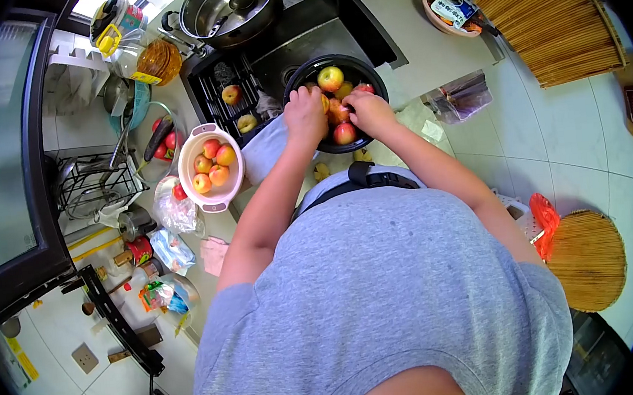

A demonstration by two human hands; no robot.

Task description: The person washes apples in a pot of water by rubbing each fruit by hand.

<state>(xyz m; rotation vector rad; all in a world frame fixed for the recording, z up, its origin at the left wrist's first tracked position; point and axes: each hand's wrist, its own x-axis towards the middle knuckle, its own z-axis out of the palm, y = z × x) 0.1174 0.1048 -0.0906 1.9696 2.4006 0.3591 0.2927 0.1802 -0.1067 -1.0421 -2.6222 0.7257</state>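
A black bowl holding several red and yellow apples stands at the sink's near edge. Both of my hands reach into it. My left hand is closed, fingers curled down at the bowl's left side, against a reddish apple in the middle. From the right, my right hand curls its fingers onto that same apple; its fingertips are partly hidden. A yellow-green apple lies at the far side of the bowl, and a red apple at the near side. Left of my forearm sits a pale pink colander with several apples.
Behind the bowl is a dark sink, with a rack carrying two fruits on its left. A lidded steel pot stands beyond. An oil bottle, a plastic bag and a dish drainer crowd the left counter.
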